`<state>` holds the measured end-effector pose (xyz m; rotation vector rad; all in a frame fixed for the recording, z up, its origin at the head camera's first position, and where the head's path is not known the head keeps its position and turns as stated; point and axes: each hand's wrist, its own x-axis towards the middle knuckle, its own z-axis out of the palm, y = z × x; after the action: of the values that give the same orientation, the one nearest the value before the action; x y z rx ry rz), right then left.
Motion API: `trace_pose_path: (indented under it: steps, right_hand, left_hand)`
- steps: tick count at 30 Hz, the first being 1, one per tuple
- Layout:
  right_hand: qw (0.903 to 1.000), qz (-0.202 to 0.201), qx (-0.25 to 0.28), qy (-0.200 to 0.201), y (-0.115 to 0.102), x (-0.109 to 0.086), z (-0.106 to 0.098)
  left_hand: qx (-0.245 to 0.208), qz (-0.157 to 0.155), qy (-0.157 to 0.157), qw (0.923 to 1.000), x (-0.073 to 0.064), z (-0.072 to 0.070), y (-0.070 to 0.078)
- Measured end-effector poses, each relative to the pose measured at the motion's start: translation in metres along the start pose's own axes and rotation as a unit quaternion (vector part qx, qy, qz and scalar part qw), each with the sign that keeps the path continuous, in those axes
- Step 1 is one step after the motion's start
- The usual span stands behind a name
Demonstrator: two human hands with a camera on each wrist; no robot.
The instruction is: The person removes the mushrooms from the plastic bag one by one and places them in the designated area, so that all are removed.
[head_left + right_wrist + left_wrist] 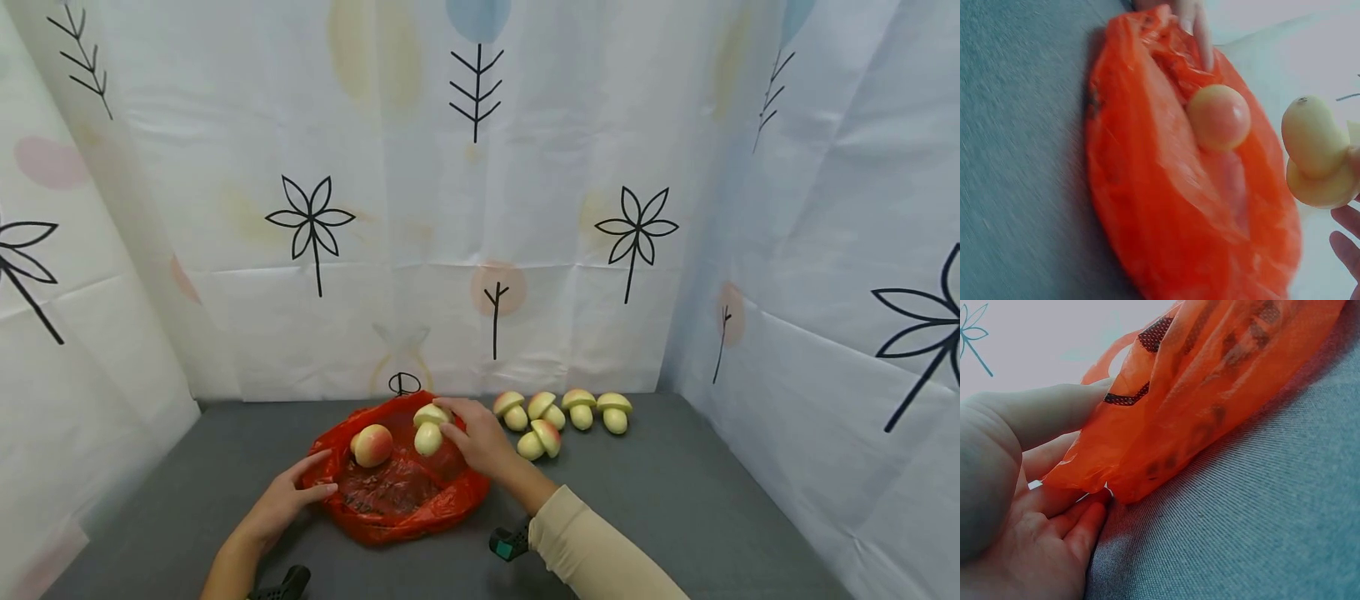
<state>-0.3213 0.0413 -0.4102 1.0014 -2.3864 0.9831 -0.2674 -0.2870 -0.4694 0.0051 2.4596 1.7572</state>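
Note:
A red plastic bag [450, 502] lies spread open on the dark table. My left hand [279, 505] grips its left edge; in the left wrist view the thumb [1054, 415] lies over the thin plastic [1179, 419] and the fingers are beneath it. Over the bag's right part, my right hand [480, 440] pinches a toy mushroom [428, 440] by its cap, stem downward. Inside the bag sits another mushroom [373, 446], its rounded reddish cap facing up. The right wrist view shows the held mushroom [1315, 134] beside the bag opening.
Several more toy mushrooms [580, 410] with pale stems and yellow-red caps lie to the right of the bag, near the back of the table [660, 508]. A white patterned cloth [420, 333] hangs behind and along both sides.

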Motion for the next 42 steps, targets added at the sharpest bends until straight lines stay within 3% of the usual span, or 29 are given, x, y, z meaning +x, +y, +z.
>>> trace_pose_path:
  steps: [8,14,19,27,36,42]
  right_hand:
    - [0.9972,-0.044,-0.056,0.023,0.013,0.005,-0.027]
    - [0.9952,-0.046,-0.076,0.042,0.023,0.005,-0.047]
    - [0.9951,-0.032,-0.078,0.051,0.028,0.000,-0.066]
    - [0.9894,-0.009,-0.124,0.074,0.048,-0.012,-0.090]
    - [0.9872,0.036,-0.135,0.077,0.072,-0.039,-0.113]
    - [0.9846,0.045,-0.143,0.090,0.084,-0.057,-0.120]
  left_hand:
    - [-0.008,0.002,0.001,1.0000,0.000,0.000,-0.002]
    - [-0.001,-0.001,0.001,1.0000,0.001,-0.001,-0.003]
    - [0.002,-0.004,0.001,1.0000,0.002,-0.001,-0.005]
    - [0.001,-0.007,0.003,1.0000,0.002,0.000,-0.006]
    - [-0.004,-0.006,0.001,1.0000,0.002,0.001,-0.003]
    - [-0.001,-0.006,0.000,1.0000,0.003,0.001,-0.003]
